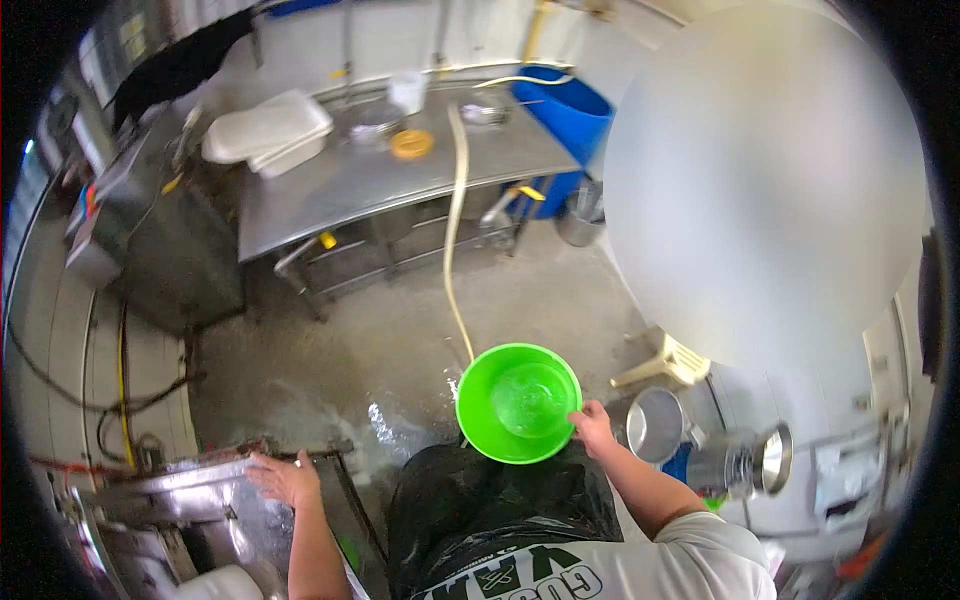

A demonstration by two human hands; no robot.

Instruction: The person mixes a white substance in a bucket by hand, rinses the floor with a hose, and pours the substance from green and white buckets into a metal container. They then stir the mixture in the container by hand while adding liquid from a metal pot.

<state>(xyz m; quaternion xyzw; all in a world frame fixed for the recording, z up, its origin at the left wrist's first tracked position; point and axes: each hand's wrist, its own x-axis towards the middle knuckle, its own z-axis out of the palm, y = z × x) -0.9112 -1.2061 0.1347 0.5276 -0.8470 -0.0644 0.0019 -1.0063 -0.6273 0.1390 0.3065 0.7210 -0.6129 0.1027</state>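
Note:
My right hand is closed on the right side of the rim of a bright green plastic tub. Some clear, rippled water shows in the bottom of the tub, which is in front of my dark apron. To the left, my left hand has its fingers spread and overlaps the edge of a wet stainless steel sink unit. A ring shows on one of its fingers.
A cream hose runs from a steel table down to the floor behind the tub. White trays rest on that table. A blue barrel stands at its right end. Near my right arm are a cream stool and a steel pot.

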